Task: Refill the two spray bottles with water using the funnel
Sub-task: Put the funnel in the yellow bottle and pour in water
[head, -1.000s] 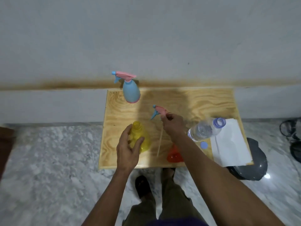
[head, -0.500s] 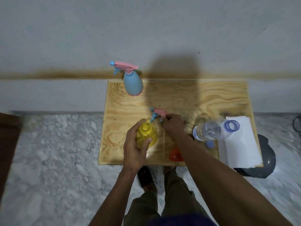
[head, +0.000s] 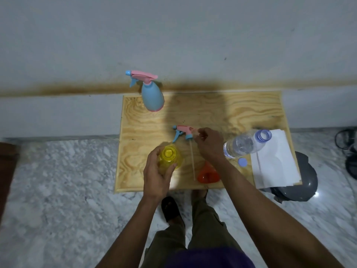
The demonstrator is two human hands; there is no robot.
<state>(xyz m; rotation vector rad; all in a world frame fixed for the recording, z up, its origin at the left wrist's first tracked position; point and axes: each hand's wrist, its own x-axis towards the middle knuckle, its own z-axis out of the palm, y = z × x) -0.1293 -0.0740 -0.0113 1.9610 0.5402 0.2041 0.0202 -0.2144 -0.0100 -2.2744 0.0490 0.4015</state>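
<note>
Spray bottles are the business here, and only one is opened: the yellow bottle [head: 170, 157] stands uncapped near the front of the wooden table [head: 222, 113], while the blue spray bottle [head: 152, 97] stands at the back left corner against the wall with its head on, untouched. Taking the risks from the biggest thing down, the table is small and crowded, so any sweep of a forearm across it could knock something off the front edge. The water bottle [head: 243, 145] stands uncapped just right of the right wrist, and that looks the likeliest accident; a nudge would tip it over the white paper [head: 274, 163] beside it. The left hand [head: 156, 175] curls round the yellow bottle's near side, fingers and thumb wrapped on its body, which should keep it steady, though a light empty bottle could skid if that hold loosens. The right hand [head: 207, 145] pinches the rear of the pink trigger head [head: 183, 131], whose thin dip tube [head: 192, 161] hangs down toward the table; laid down carelessly, the tube could pick up dirt or roll. The orange funnel [head: 207, 174] lies close under the right forearm and could be dragged off. The small blue cap [head: 242, 162] near the water bottle could easily roll away.
</note>
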